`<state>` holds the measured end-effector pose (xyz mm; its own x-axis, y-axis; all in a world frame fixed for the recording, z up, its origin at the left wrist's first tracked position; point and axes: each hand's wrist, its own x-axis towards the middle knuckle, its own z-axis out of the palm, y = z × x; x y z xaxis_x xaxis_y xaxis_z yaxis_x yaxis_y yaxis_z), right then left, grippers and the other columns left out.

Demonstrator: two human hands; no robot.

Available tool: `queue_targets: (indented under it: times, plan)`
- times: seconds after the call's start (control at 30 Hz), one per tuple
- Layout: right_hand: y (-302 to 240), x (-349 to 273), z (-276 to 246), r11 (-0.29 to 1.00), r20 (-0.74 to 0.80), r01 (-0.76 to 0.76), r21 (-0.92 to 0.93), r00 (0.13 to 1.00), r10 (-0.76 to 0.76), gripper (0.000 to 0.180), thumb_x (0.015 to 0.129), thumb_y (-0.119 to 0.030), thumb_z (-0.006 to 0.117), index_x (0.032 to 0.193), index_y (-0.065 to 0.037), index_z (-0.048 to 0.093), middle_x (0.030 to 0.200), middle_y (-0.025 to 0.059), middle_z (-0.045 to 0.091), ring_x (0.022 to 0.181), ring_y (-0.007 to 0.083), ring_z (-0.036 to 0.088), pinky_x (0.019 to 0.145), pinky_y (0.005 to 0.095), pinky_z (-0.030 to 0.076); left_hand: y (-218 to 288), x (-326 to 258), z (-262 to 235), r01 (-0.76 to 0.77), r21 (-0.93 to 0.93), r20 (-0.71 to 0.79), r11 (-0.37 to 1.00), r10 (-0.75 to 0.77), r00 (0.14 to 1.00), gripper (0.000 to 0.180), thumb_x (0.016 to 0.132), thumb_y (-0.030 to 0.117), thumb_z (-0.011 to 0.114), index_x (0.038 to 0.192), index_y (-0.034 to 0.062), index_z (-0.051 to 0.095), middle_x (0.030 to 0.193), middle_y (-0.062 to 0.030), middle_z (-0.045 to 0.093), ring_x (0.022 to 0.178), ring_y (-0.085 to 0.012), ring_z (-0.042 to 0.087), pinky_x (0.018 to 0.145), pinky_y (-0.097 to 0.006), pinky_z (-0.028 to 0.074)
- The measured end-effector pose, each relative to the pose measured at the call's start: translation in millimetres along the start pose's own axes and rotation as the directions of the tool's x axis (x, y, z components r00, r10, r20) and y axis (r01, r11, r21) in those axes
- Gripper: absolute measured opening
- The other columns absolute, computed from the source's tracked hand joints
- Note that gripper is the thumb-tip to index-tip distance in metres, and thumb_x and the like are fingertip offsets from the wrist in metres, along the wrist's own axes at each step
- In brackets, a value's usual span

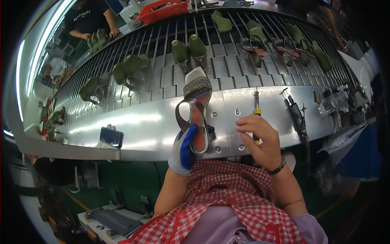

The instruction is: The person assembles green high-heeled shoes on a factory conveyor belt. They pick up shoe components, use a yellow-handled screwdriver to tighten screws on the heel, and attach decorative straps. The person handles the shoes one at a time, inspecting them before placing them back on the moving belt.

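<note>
My left hand (183, 151), in a grey and blue glove, grips a strappy sandal (198, 134) by its heel end. The sandal has a reddish-brown insole, a dark ankle strap and a glittery band across the front; its pale toe end points away from me. My bare right hand (262, 140), with a beaded bracelet at the wrist, hovers with thumb and fingers apart. Partly behind it, on the metal table (162, 136), lies a screwdriver (257, 106) with a yellow and black handle. I see nothing clearly held in the right hand.
Beyond the table runs a slatted metal conveyor (233, 72) carrying green shoe lasts (180, 51) and several heeled sandals (256, 49). A black hand tool (297, 116) lies at right, a phone (111, 137) at left. An orange-red basket (163, 11) and another person (87, 18) are across the line.
</note>
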<state>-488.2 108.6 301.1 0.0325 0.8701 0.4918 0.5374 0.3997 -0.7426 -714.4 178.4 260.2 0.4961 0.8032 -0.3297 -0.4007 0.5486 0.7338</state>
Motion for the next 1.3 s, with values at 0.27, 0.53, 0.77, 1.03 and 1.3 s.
queue_targets:
  times: [0.27, 0.53, 0.77, 1.03, 1.3]
  plan:
    - [139, -44, -29, 0.867, -0.45, -0.477, -0.144, 0.812, 0.372, 0.013, 0.083, -0.003, 0.059, 0.093, -0.002, 0.067, 0.096, 0.0122, 0.067, 0.09, 0.027, 0.065, 0.08, 0.0332, 0.05, 2, 79, -32, -0.576, 0.724, 0.425, 0.38, 0.412, 0.806, 0.026, 0.094, 0.019, 0.057, 0.115, 0.0029, 0.059, 0.098, -0.0086, 0.066, 0.084, -0.019, 0.063, 0.07, -0.029, 0.05]
    - [162, -52, -27, 0.888, -0.403, -0.427, -0.17, 0.852, 0.333, 0.01, 0.078, 0.0, 0.057, 0.078, -0.003, 0.067, 0.086, 0.0107, 0.068, 0.085, 0.0281, 0.064, 0.078, 0.0357, 0.05, 28, 216, 53, 0.052, 0.314, 0.049, 0.948, -0.071, 0.996, 0.057, 0.091, 0.036, 0.063, 0.134, 0.0031, 0.046, 0.125, -0.0072, 0.055, 0.105, -0.0202, 0.055, 0.089, -0.027, 0.042]
    - [160, -52, -29, 0.884, -0.428, -0.44, -0.159, 0.837, 0.34, 0.01, 0.077, 0.001, 0.058, 0.075, -0.005, 0.067, 0.085, 0.0097, 0.068, 0.082, 0.027, 0.064, 0.077, 0.0353, 0.049, 20, 259, 19, -0.359, 0.773, -0.242, 0.522, 0.767, 0.595, 0.074, 0.082, 0.03, 0.07, 0.142, 0.0045, 0.036, 0.134, -0.0177, 0.047, 0.128, -0.0276, 0.043, 0.109, -0.036, 0.031]
    - [154, -50, -33, 0.862, -0.428, -0.478, -0.167, 0.823, 0.374, 0.011, 0.073, 0.0, 0.058, 0.072, -0.007, 0.066, 0.08, 0.0071, 0.068, 0.081, 0.0263, 0.064, 0.077, 0.0354, 0.048, 76, 305, -31, -0.042, 0.644, -0.498, 0.764, 0.461, 0.734, 0.08, 0.077, 0.029, 0.076, 0.142, 0.0066, 0.034, 0.12, -0.0128, 0.058, 0.102, -0.0241, 0.059, 0.09, -0.036, 0.047]
    - [149, -47, -34, 0.87, -0.435, -0.46, -0.174, 0.829, 0.351, 0.01, 0.071, -0.001, 0.058, 0.071, -0.008, 0.066, 0.078, 0.0064, 0.068, 0.079, 0.0256, 0.063, 0.076, 0.0358, 0.047, 99, 281, -67, -0.099, 0.826, -0.36, 0.555, 0.656, 0.664, 0.066, 0.073, 0.019, 0.078, 0.131, 0.0018, 0.051, 0.119, -0.0124, 0.061, 0.103, -0.0223, 0.06, 0.091, -0.032, 0.045]
